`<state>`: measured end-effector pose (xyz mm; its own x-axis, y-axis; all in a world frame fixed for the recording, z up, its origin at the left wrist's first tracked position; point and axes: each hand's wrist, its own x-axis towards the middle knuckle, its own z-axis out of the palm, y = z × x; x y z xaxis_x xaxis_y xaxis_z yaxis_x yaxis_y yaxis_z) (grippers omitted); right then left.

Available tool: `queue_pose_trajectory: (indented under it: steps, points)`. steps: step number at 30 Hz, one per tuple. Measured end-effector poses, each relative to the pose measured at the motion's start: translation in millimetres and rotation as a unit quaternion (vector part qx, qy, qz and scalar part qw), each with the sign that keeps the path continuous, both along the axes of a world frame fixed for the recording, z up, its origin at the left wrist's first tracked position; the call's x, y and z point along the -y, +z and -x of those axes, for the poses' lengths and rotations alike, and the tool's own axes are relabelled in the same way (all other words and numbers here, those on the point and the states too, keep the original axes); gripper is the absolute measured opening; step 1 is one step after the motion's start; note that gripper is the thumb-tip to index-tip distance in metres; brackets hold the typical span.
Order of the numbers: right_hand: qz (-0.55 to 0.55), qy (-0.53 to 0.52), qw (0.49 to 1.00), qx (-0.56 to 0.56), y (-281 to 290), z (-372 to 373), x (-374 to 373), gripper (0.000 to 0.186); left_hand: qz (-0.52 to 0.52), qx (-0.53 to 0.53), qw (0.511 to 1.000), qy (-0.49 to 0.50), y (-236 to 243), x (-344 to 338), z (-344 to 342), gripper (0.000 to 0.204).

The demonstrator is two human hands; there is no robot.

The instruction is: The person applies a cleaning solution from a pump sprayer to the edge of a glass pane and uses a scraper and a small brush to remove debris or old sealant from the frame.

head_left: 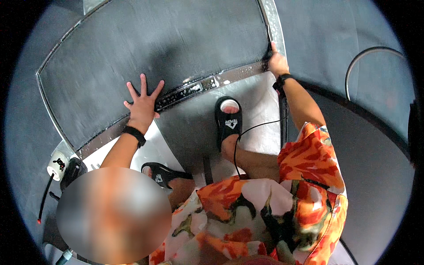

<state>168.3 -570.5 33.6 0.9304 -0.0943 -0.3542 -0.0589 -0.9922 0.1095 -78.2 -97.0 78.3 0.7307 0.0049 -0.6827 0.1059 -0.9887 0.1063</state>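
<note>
A large dark panel in a silver metal frame lies across the upper middle. Droplets and foam wet the frame's near strip and right side. My left hand rests on the panel near its front edge, fingers spread wide, holding nothing. Beside it, a dark slot in the frame is covered with droplets. At the panel's near right corner is my right hand. Its index finger stretches along the frame's side, and the other fingers are curled in; what they hold, if anything, is hidden.
White sheeting and a dark strip lie around my sandalled feet. A thin black cable runs past my leg. At the left stands a white cylindrical object with a dark drawing. A dark curved hose loops at the right.
</note>
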Motion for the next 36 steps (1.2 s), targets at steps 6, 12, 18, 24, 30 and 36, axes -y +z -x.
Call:
queue_pose_trajectory:
  steps: [6,12,18,24,30,36]
  points:
    - [0.033,0.058,0.998,-0.004,7.1,-143.3,-92.1,0.063,0.012,-0.012,1.000,0.003,-2.8,-2.7,-0.7,0.126]
    - [0.015,-0.014,0.999,0.030,-33.5,-296.9,-152.1,0.056,0.016,-0.006,1.000,-0.008,-5.8,-1.1,-6.7,0.126]
    - [-0.080,0.148,0.986,0.018,-41.1,-221.3,-308.9,0.040,0.025,-0.011,1.000,0.006,-5.3,-8.9,-1.4,0.125]
    - [-0.225,0.200,0.948,-0.104,4.0,-78.6,-493.8,0.056,0.018,0.008,1.000,-0.013,-3.6,-11.6,-3.1,0.126]
    - [-0.229,0.234,0.932,-0.155,7.1,0.5,-640.3,0.049,0.001,0.032,0.999,0.015,-21.0,-11.7,12.7,0.103]
    - [-0.222,0.336,0.912,-0.076,-7.7,50.9,-748.4,0.052,0.077,0.134,0.983,0.103,-36.5,-12.8,33.8,0.076]
